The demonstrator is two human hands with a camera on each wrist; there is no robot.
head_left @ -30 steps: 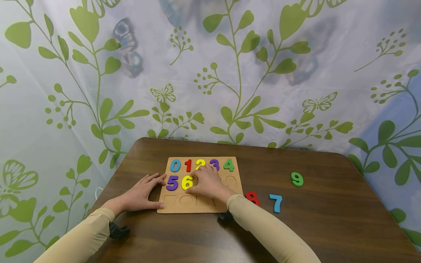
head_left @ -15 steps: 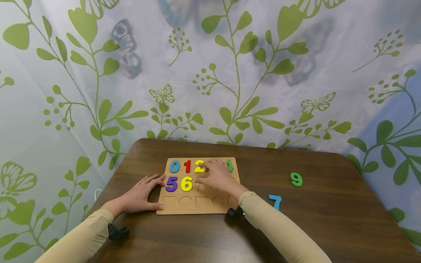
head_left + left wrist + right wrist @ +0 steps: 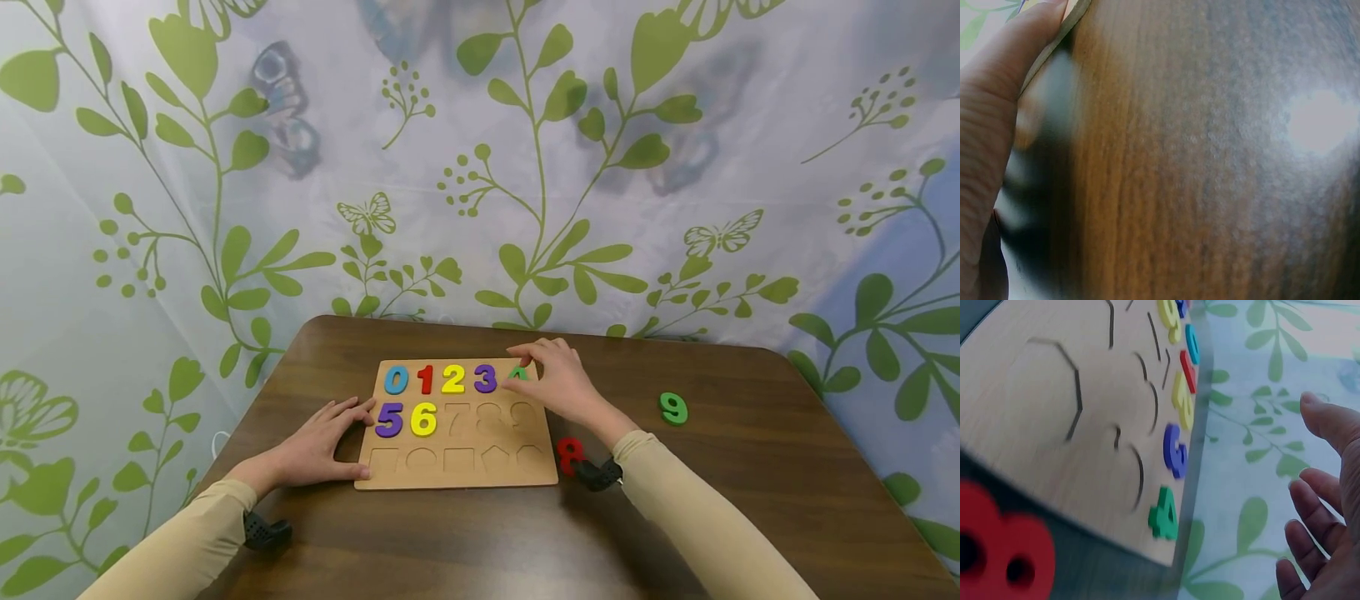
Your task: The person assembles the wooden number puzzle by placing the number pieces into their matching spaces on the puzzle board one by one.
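Note:
A wooden number board (image 3: 442,442) lies on the table, with 0 to 4 along its back row and purple 5 (image 3: 389,419) and yellow 6 (image 3: 423,419) below. My left hand (image 3: 318,446) rests at its left edge, fingers spread, thumb on the near left corner. Above the green 4 (image 3: 517,375) hovers my right hand (image 3: 562,379), partly covering it. The right wrist view shows these fingers parted, nothing between them, apart from the 4. A red 8 (image 3: 570,456) lies by the board's right edge, near the right wrist.
A green 9 (image 3: 673,408) lies farther right on the brown table (image 3: 420,542). Recesses for 7, 8, 9 and several plain shapes show in the board. A leaf-patterned curtain (image 3: 420,250) hangs behind the table.
My right hand has moved right across the board, from beside the 6 to over the 4, uncovering the 2, the 3 and the recesses. The forearm now hides the blue 7. My left hand stays put.

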